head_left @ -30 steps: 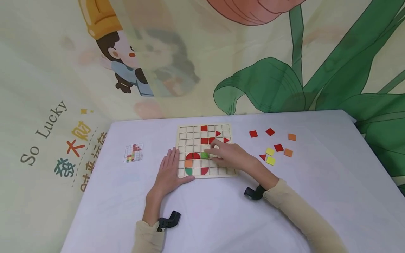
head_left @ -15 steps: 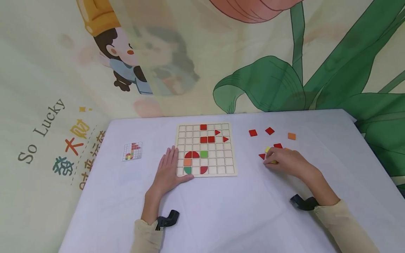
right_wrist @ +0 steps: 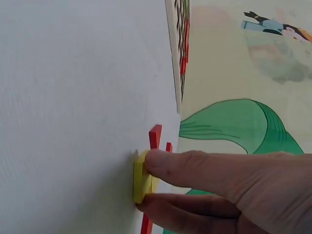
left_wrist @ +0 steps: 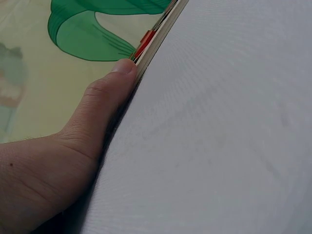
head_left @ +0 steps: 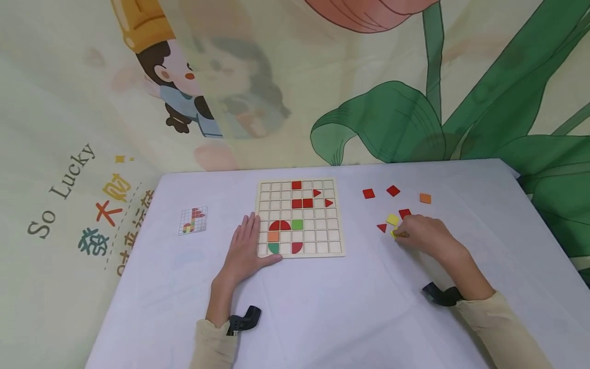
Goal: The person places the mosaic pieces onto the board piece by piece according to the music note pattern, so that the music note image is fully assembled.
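My left hand [head_left: 244,246] lies with straight fingers along the left edge of a wooden grid board [head_left: 318,237], its thumb at the front edge. On the board sit red squares, red triangles, red rounded pieces, a green square [head_left: 297,224], an orange square [head_left: 273,237] and a teal quarter-round [head_left: 274,248]. Right of the board, my right hand [head_left: 426,234] pinches a yellow square tile [right_wrist: 138,181] between thumb and finger, close over the white cloth. A second yellow square [head_left: 392,219], a red triangle [head_left: 382,228] and a red square [head_left: 404,213] lie beside the fingertips.
Two red squares, one a red tile [head_left: 369,193], and an orange square [head_left: 425,198] lie farther back on the right. A small pattern card [head_left: 192,220] lies left of the board. A printed curtain [head_left: 276,148] hangs behind the table.
My right hand has left the green square on the board and moved right to the loose tiles, where it now pinches a yellow square. The left hand stays at the board's edge.
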{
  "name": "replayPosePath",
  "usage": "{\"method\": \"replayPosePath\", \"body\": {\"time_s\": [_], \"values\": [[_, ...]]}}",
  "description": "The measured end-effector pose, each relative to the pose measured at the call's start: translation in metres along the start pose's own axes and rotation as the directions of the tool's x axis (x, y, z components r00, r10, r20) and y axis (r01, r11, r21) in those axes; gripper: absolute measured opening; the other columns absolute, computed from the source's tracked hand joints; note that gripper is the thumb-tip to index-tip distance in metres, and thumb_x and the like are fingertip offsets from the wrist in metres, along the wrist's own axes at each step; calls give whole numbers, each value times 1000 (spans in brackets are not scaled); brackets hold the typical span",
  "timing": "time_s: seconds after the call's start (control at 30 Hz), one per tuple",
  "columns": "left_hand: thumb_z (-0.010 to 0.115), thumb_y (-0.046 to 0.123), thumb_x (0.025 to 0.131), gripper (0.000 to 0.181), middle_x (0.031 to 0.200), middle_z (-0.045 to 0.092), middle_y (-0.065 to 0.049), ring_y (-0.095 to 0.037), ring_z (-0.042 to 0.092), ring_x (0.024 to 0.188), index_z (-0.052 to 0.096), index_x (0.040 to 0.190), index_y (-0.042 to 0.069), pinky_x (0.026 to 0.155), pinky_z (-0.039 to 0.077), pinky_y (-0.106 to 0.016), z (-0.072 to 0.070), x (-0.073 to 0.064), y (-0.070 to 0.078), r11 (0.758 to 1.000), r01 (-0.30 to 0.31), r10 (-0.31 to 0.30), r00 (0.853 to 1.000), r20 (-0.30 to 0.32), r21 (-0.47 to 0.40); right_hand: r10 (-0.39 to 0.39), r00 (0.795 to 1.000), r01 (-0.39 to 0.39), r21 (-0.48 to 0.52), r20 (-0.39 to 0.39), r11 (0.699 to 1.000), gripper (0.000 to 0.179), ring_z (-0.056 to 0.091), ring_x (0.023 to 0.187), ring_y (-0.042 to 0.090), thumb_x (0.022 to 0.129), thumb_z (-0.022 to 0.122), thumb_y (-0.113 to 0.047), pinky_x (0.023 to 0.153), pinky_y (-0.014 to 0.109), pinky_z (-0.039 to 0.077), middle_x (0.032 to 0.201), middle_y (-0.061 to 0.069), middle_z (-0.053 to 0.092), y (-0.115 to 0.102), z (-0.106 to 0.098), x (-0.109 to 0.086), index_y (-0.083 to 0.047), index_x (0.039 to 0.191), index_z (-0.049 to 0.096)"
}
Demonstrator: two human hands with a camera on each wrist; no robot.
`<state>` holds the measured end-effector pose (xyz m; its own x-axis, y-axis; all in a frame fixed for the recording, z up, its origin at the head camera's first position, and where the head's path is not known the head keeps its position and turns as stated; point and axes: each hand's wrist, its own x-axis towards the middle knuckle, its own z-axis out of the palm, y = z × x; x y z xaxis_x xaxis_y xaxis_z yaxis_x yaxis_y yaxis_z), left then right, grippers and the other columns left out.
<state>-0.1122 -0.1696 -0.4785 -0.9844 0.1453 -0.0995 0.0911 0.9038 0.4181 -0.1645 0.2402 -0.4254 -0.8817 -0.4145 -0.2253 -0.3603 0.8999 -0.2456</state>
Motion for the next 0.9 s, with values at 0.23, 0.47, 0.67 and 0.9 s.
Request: {"method": "replayPosePath", "body": {"time_s": [0.23, 0.47, 0.67, 0.9], "values": [[72, 59, 76, 118, 165, 5, -15, -33, 0, 153, 7, 155, 2, 124, 9, -52, 1, 0, -1, 1000, 3, -3, 1000, 0, 4, 59, 997, -62, -52, -50, 997, 16, 59, 72, 18, 76, 82, -17, 59, 32, 54, 83, 8, 73, -11, 5, 1, -9, 89, 78], [72, 58, 76, 117, 165, 6, -15, -33, 1, 153, 8, 155, 2, 124, 9, -52, 0, 0, 0, 1000, 1, -1, 1000, -6, -7, 85, 994, -87, -28, -62, 996, 17, 58, 72, 20, 77, 81, -16, 56, 31, 52, 86, 10, 72, -9, 7, 3, -8, 91, 75], [72, 59, 76, 117, 165, 6, -15, -34, 1, 153, 8, 155, 1, 124, 10, -53, 3, -1, -2, 1000, 1, -1, 1000, -7, -9, 91, 992, -84, 85, -82, 993, 21, 60, 85, 27, 74, 78, -13, 62, 36, 55, 95, 14, 69, 3, 2, 2, -7, 94, 75], [71, 61, 76, 118, 165, 4, -14, -33, 0, 153, 6, 156, 2, 124, 9, -53, 4, 1, -4, 1000, -8, 8, 1000, -5, 3, -73, 974, 116, 196, -213, 974, 17, 56, 74, 12, 77, 75, -11, 59, 20, 48, 91, 3, 67, -19, 7, 8, -13, 93, 77]]}}
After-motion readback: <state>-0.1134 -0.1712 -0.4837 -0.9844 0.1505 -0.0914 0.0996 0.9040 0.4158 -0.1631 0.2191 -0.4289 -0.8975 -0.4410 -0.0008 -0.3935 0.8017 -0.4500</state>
